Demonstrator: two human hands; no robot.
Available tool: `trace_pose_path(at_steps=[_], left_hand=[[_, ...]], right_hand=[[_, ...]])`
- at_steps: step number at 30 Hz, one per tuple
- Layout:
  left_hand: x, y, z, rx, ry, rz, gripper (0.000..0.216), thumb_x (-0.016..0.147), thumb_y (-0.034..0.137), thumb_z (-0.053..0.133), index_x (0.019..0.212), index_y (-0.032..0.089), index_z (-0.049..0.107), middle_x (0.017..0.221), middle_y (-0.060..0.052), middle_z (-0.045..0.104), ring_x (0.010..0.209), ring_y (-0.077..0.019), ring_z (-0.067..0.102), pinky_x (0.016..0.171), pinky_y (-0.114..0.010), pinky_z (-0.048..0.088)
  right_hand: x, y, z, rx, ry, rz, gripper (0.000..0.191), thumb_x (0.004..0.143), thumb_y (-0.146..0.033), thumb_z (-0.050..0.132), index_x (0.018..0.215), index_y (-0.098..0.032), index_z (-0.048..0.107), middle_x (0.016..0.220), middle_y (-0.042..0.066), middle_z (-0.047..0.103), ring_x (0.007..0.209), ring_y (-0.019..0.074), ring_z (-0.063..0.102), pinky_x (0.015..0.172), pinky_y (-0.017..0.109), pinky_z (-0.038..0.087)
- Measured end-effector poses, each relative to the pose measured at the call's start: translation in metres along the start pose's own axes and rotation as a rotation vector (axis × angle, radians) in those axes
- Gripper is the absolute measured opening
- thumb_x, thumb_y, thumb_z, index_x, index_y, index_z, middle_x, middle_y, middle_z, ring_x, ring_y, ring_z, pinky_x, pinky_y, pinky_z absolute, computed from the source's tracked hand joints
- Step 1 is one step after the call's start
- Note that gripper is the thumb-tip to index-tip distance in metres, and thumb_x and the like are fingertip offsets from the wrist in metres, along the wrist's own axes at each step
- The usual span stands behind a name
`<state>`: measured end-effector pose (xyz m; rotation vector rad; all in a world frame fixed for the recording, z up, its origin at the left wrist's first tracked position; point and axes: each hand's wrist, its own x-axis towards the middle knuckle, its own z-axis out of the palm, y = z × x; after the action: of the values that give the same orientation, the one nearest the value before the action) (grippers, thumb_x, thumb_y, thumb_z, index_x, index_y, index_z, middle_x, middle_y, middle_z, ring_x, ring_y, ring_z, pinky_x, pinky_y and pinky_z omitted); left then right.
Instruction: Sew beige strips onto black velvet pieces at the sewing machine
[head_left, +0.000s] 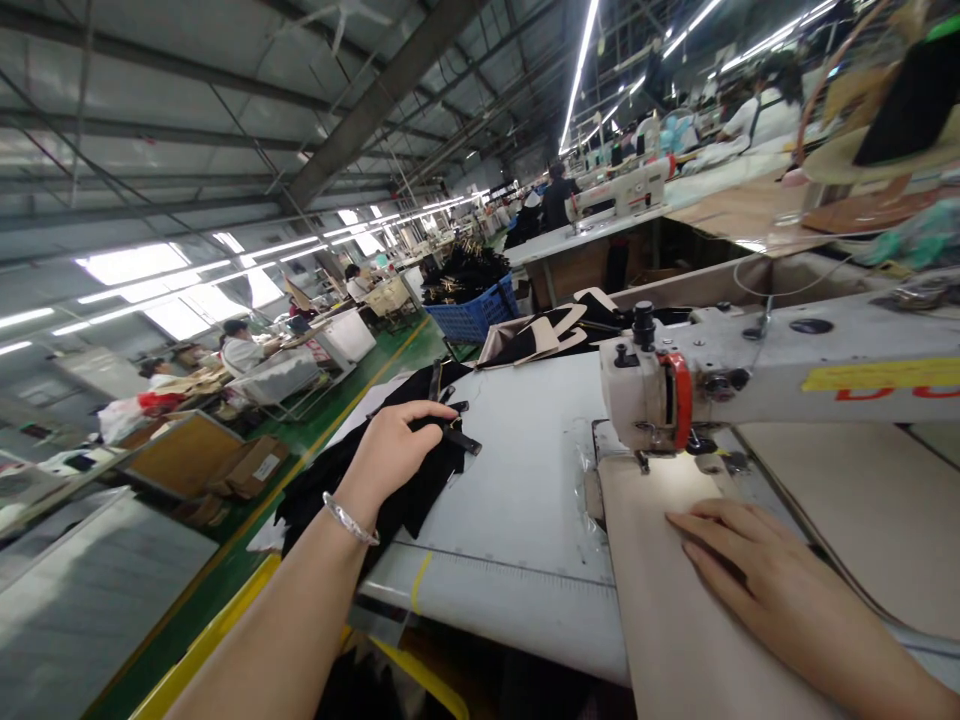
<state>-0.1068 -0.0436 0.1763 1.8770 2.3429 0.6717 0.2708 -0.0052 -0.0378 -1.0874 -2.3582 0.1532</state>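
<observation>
My left hand (394, 450), a silver bracelet on its wrist, reaches out to a pile of black fabric pieces (352, 480) at the left edge of the white work table (525, 500). Its fingers are curled over the top piece, gripping it. My right hand (757, 570) lies flat, fingers stretched, on a beige fabric panel (660, 600) spread on the sewing machine's bed. The white sewing machine (750, 375), with a red part on its head, stands just behind that hand; its needle area is lit.
Beige and black cut pieces (540, 335) lie at the table's far edge. A blue crate (476, 315) of dark goods stands beyond. Other workers sit at machines along a green aisle (360, 390) on the left. Cardboard boxes (251, 465) sit on the floor.
</observation>
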Motion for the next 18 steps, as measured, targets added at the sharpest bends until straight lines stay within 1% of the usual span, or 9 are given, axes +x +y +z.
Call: trace_pose_path(at_steps=[2,3,4,5,6,8,11,15,18], left_hand=[[-0.007,0.025,0.024,-0.354,-0.213,0.028,0.028,0.087,0.033,0.049,0.102,0.015,0.066,0.067,-0.002,0.065,0.051,-0.0138,0.062,0.052,-0.024,0.049],[-0.008,0.034,0.043,-0.504,-0.347,0.063,0.032,0.090,0.037,0.048,0.104,0.013,0.064,0.070,-0.003,0.066,0.056,-0.0147,0.064,0.055,-0.025,0.051],[-0.009,0.040,0.065,-0.591,-0.472,0.119,0.036,0.091,0.040,0.049,0.110,0.012,0.061,0.077,-0.005,0.067,0.064,-0.0159,0.067,0.061,-0.028,0.054],[-0.009,0.044,0.088,-0.594,-0.540,0.180,0.037,0.090,0.039,0.052,0.114,0.012,0.059,0.081,-0.006,0.067,0.068,-0.0165,0.067,0.067,-0.030,0.055],[-0.008,0.047,0.111,-0.520,-0.528,0.248,0.035,0.088,0.037,0.057,0.114,0.013,0.060,0.081,-0.005,0.066,0.072,-0.0171,0.066,0.072,-0.033,0.055],[-0.005,0.047,0.149,-0.384,-0.391,0.328,0.022,0.086,0.030,0.060,0.102,0.015,0.065,0.089,-0.006,0.063,0.089,-0.0209,0.062,0.088,-0.041,0.050],[-0.001,0.048,0.182,-0.364,-0.272,0.343,0.012,0.089,0.024,0.054,0.090,0.015,0.063,0.106,-0.009,0.060,0.108,-0.0228,0.054,0.101,-0.044,0.040],[-0.002,0.058,0.196,-0.434,-0.331,0.356,0.015,0.089,0.018,0.053,0.104,0.016,0.056,0.093,-0.004,0.065,0.087,-0.0155,0.062,0.083,-0.030,0.051],[-0.006,0.071,0.203,-0.454,-0.392,0.383,0.011,0.086,0.018,0.058,0.096,0.017,0.061,0.086,-0.001,0.067,0.078,-0.0134,0.064,0.076,-0.025,0.051]], right_hand=[[0.008,-0.003,-0.005,-0.001,-0.045,-0.015,0.032,0.094,-0.038,0.046,0.121,-0.028,0.060,0.117,0.006,0.057,0.109,0.0226,0.053,0.096,0.042,0.044],[0.012,-0.004,-0.007,-0.008,-0.060,-0.023,0.032,0.094,-0.037,0.045,0.121,-0.028,0.060,0.113,0.007,0.059,0.106,0.0225,0.054,0.094,0.041,0.045],[0.015,-0.006,-0.008,-0.022,-0.068,-0.029,0.032,0.095,-0.035,0.044,0.120,-0.027,0.061,0.109,0.007,0.060,0.103,0.0224,0.055,0.091,0.041,0.046],[0.018,-0.007,-0.009,-0.044,-0.065,-0.034,0.032,0.095,-0.034,0.043,0.121,-0.027,0.060,0.107,0.007,0.060,0.102,0.0228,0.056,0.090,0.042,0.046],[0.020,-0.009,-0.010,-0.072,-0.049,-0.036,0.033,0.094,-0.033,0.043,0.122,-0.027,0.059,0.108,0.007,0.060,0.102,0.0236,0.055,0.089,0.043,0.045],[0.021,-0.010,-0.009,-0.121,0.001,-0.045,0.035,0.094,-0.030,0.043,0.126,-0.028,0.057,0.117,0.008,0.059,0.109,0.0256,0.053,0.091,0.046,0.044],[0.021,-0.011,-0.009,-0.137,0.039,-0.063,0.038,0.093,-0.028,0.043,0.129,-0.028,0.055,0.128,0.007,0.056,0.116,0.0255,0.051,0.096,0.046,0.040],[0.021,-0.014,-0.012,-0.135,0.017,-0.045,0.038,0.094,-0.029,0.042,0.130,-0.026,0.053,0.128,0.006,0.058,0.116,0.0227,0.052,0.098,0.043,0.039],[0.022,-0.017,-0.016,-0.137,0.000,-0.028,0.041,0.096,-0.033,0.041,0.135,-0.024,0.047,0.129,0.007,0.057,0.116,0.0230,0.051,0.096,0.043,0.039]])
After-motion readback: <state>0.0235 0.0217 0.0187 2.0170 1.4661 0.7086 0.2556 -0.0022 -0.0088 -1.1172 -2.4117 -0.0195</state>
